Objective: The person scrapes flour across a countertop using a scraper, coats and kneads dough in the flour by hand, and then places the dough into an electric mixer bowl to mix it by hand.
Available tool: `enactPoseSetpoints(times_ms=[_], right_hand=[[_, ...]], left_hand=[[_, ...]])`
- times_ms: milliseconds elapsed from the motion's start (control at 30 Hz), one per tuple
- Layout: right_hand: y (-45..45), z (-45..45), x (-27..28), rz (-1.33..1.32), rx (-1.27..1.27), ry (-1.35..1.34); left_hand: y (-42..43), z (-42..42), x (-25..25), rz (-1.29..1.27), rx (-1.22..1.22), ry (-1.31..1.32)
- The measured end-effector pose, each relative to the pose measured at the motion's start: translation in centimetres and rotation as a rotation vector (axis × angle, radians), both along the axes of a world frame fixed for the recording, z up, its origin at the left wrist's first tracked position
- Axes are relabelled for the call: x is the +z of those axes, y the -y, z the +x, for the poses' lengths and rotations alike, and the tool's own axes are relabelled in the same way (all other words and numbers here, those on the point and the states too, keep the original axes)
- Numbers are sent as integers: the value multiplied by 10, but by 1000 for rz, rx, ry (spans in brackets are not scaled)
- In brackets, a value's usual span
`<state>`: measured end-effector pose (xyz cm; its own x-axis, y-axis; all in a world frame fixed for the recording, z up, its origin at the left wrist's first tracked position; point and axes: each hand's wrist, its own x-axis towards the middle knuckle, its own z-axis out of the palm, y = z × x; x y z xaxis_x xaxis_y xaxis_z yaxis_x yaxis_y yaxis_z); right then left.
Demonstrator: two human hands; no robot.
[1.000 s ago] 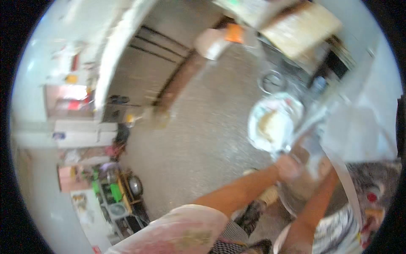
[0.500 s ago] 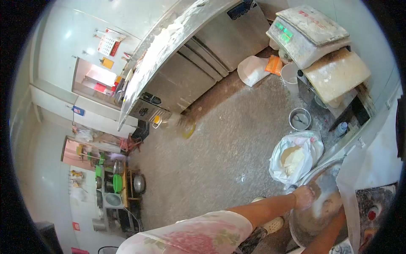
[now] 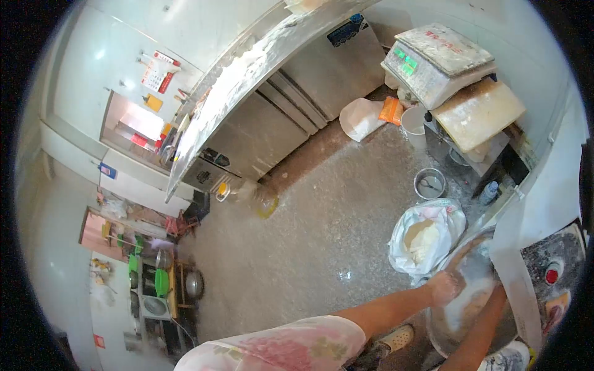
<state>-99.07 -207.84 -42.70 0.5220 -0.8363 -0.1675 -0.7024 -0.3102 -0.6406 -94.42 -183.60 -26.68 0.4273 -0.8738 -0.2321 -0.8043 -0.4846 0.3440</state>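
A large metal mixing bowl (image 3: 438, 331) stands at the lower right, holding white flour and a paler tan mass, perhaps dough. My left hand (image 3: 446, 288), dusted white, is closed over the near-left side of this bowl. Whatever its fingers grip is hidden. My right forearm (image 3: 473, 337) reaches across the bowl from below, and the right hand disappears behind a white panel (image 3: 518, 297). Just beyond my left hand, an open white sack of flour (image 3: 427, 240) rests on the floor.
Beyond the sack are a metal pot (image 3: 429, 183), a white bucket (image 3: 413, 120) and a digital scale (image 3: 439, 62) on a board. A floury steel counter (image 3: 238, 74) runs along the upper left. A red button (image 3: 552, 276) sits on the machine at right. My shoe (image 3: 398, 338) is beside the bowl.
The view has shifted slightly, so the scale and sack appear farther left. My right forearm has moved deeper across the bowl. My left hand stays closed at nearly the same spot.
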Motion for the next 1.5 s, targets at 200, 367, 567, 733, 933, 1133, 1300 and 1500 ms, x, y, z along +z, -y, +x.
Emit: enactPoseSetpoints(times_ms=[200,367,567,733,933,1133,1300,1500], right_hand=[[-1,2,-9,5,-5,-10],[7,-5,-4,-9,-11,-24],[11,-21,-4,-3,-18,-31],[12,-35,-7,6,-27,-41],[22,-58,-18,8,-44,-26],[9,-24,-1,-2,-41,-15],[-3,-24,40,79,-32,186],[-57,-135,139,148,-93,235]], left_hand=[[4,-5,-37,-41,92,-41],[5,5,-6,59,-30,-30],[0,6,33,10,-38,81],[9,3,-24,103,-41,-13],[2,11,59,198,-95,136],[11,38,-9,306,-108,-143],[1,27,12,104,41,192],[-9,-30,-7,79,-77,173]])
